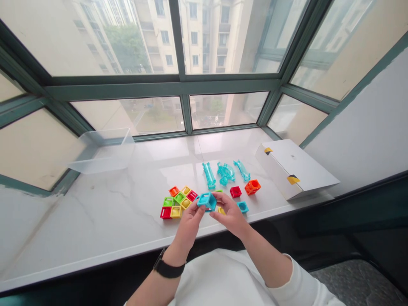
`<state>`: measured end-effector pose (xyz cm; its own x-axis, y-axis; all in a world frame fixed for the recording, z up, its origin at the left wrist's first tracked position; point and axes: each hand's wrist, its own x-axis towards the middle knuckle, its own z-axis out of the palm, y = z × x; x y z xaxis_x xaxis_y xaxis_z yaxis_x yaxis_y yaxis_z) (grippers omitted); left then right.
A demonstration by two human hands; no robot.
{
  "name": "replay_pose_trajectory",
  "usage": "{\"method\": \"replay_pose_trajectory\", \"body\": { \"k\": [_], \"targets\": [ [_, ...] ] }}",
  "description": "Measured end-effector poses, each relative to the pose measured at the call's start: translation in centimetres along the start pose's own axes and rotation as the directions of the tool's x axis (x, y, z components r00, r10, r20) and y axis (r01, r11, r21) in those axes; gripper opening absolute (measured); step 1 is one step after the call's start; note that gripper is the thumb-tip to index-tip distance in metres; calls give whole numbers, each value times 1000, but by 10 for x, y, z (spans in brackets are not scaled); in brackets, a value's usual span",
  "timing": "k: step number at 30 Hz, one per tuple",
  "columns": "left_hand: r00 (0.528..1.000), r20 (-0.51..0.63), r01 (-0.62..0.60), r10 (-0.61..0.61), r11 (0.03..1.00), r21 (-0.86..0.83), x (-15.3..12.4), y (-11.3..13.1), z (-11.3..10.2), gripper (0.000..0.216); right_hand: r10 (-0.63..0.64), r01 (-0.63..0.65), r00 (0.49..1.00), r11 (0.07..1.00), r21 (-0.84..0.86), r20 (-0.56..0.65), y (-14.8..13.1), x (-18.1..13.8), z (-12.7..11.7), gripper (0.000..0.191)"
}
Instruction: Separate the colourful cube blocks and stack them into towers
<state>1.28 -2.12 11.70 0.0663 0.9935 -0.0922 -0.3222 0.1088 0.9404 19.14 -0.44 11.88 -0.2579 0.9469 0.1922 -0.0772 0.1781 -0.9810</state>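
A blue hollow toy block (207, 199) is held up between my two hands over the front part of the white sill. The fingers of my left hand (192, 214) pinch its left side, and my right hand (230, 213) grips it from the right. Just left of my left hand, several red, yellow, green and orange cube blocks (176, 211) sit close together. Around my right hand lie a blue block (242, 207), a red block (236, 192) and an orange block (253, 187). Yellow and green pieces beneath my hands are partly hidden.
Behind the blocks lie translucent teal track pieces (209, 175), one of them curved (226, 173). A clear plastic bin (105, 165) stands at the back left. To the right is a white box (296, 168) with yellow-black tabs. Windows border the sill (95, 229).
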Motion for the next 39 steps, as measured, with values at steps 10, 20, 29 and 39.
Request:
{"method": "replay_pose_trajectory", "body": {
  "k": [10, 20, 29, 39],
  "targets": [
    [974, 99, 227, -205, 915, -333, -10, -1, 6, 49, -176, 171, 984, 933, -315, 13, -10, -2, 1, 56],
    [967, 92, 248, -237, 958, -141, -13, -7, 18, 46, -213, 180, 977, 880, -440, -27, -11, -15, -7, 58],
    [925, 120, -282, 359, 441, 852, 36, -21, -46, 27, -143, -39, 951, 823, -567, -273, 7, -37, -75, 57],
    [916, 216, -210, 338, -57, 976, 59, -59, -69, 37, -82, -231, 886, 775, -588, -456, 37, -68, -129, 56]
  ]
}}
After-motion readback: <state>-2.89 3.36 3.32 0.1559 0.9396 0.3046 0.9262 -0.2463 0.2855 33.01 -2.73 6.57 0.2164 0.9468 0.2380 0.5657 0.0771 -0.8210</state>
